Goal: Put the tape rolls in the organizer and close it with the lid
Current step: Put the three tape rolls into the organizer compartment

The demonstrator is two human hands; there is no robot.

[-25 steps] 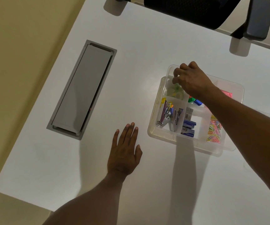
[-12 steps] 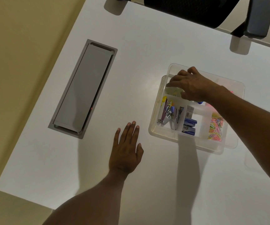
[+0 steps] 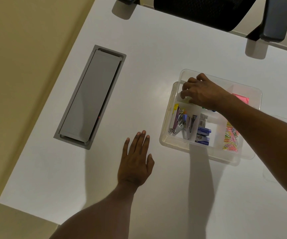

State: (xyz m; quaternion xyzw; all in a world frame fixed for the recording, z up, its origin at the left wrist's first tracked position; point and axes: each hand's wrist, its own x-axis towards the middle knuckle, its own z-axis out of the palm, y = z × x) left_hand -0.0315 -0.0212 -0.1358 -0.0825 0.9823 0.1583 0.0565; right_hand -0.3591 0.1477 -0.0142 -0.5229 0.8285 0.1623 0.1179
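The head view looks down on a white table with a clear plastic organizer as the landmark. The organizer sits open, with no lid on it, and is split into compartments.

The right hand reaches into the far-left compartment of the organizer, palm down, fingers curled downward over something pale yellow-green beneath them. What that thing is, and whether the fingers grip it or merely cover it, cannot be told; the tape rolls are not plainly visible, hidden if they are there under this hand.

In the near-left compartment lie several staplers, metal with coloured parts, packed side by side. The compartment just right of them holds small blue boxes. Further right, against the organizer's right wall, is a heap of coloured paper clips. A pink pad of notes shows in the far-right corner, beyond the forearm.

The left hand lies flat on the table just left of the organizer's near corner, not touching it, fingers straight and slightly spread, holding nothing.

Well to the left of the organizer a grey hatch is set into the table. Beyond the organizer, at the table's far edge, stands a black chair.
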